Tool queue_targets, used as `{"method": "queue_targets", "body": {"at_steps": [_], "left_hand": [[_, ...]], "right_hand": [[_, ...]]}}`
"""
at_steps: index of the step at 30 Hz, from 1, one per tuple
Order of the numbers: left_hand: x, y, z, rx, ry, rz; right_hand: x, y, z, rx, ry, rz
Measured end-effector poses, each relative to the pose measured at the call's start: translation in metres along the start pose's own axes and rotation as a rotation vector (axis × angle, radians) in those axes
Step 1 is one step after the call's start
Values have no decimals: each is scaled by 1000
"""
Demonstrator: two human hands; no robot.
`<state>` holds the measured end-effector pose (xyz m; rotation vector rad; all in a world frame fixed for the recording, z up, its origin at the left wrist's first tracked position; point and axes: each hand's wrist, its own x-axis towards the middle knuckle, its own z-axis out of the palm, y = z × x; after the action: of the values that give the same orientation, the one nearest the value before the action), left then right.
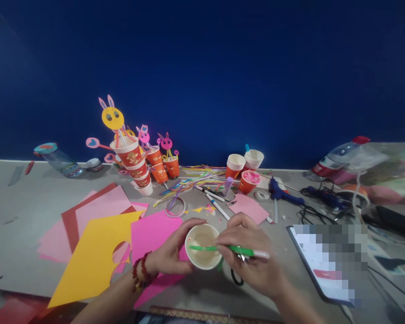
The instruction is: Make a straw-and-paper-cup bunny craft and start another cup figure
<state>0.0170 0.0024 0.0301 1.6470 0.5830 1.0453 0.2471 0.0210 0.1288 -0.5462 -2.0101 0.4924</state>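
In front of me my left hand (175, 247) is wrapped round the side of a white-rimmed paper cup (202, 263), whose open mouth faces up at me. My right hand (246, 252) pinches a green straw (197, 248) with a whitish end on the right. The straw lies across the cup's mouth; whether it touches the cup I cannot tell. Below the right fingers shows a black loop (236, 278) with a glint of metal near it, perhaps scissors, mostly hidden by the hand. Beneath the left hand lies pink paper (151, 231).
Yellow paper (94, 247) with a round cut-out lies left. Behind stand cups with a rabbit-face figure (113, 118), loose straws (189, 184), stacked cups (235, 164) and a marker (218, 206). Rightward are a glue gun (283, 193), cables, a phone (320, 265) and a bottle (337, 159).
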Motion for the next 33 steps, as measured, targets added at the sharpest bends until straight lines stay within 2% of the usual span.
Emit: {"method": "queue_targets", "body": {"at_steps": [8,23,33], "left_hand": [[0,-2,-1,1,-3,3],[2,1,-2,105,44,-20],[5,0,-2,127,41,43]], "right_hand": [[3,-1,1,-52,126,-18],[4,-3,1,-60,118,-14],[1,0,3,-32,109,14]]}}
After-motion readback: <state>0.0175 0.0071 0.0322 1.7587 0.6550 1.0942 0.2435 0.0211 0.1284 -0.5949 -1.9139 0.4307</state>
